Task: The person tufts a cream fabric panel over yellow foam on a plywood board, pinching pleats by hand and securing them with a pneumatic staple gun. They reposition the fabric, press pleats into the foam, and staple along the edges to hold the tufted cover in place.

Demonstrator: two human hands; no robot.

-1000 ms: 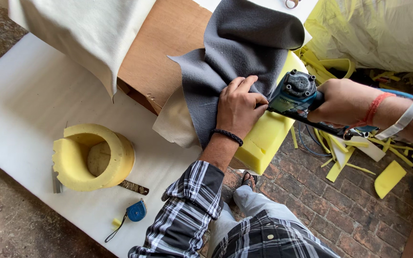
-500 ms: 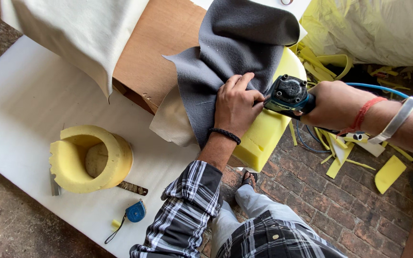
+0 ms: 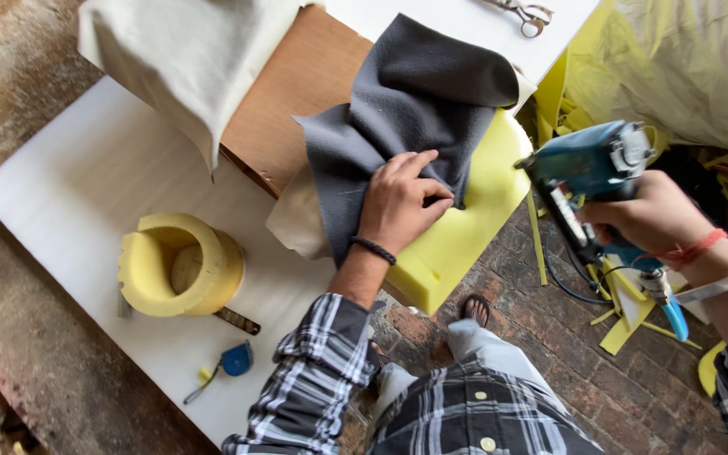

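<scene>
At the far left of the frame a bare white desk point(image 3: 86, 194) carries a hollow ring of yellow foam point(image 3: 180, 265), with a small blue tape measure point(image 3: 235, 361) lying below it near the lower edge; these sit well apart from the work. Above them, in the upper left, a cream cloth point(image 3: 183, 55) hangs over the corner of a brown wooden board point(image 3: 297, 93). At the centre, a dark grey fabric point(image 3: 406, 118) lies draped across that board and over a thick yellow foam cushion point(image 3: 457, 244) that juts off the desk edge. The left hand point(image 3: 402, 198) lies flat on the fabric, its grip pressed down with the fingertips curled to pin the cloth against the foam near the cushion's side. The fabric looks light, limp and felt-like, folding wherever it is not held, so it seems best gripped by pressing it flat close to the edge being worked and not by pinching a loose corner. The foam beneath looks soft and springy and likely gives under pressure, so a firm, spread palm would steady both layers. To the right of centre, the right hand point(image 3: 646, 219) has its grip wrapped tight around the handle of a blue staple gun point(image 3: 587, 168), its nose pointing toward the cushion but apart from it. At the right, yellow foam scraps point(image 3: 625, 324) litter the brick floor point(image 3: 549, 354)
</scene>
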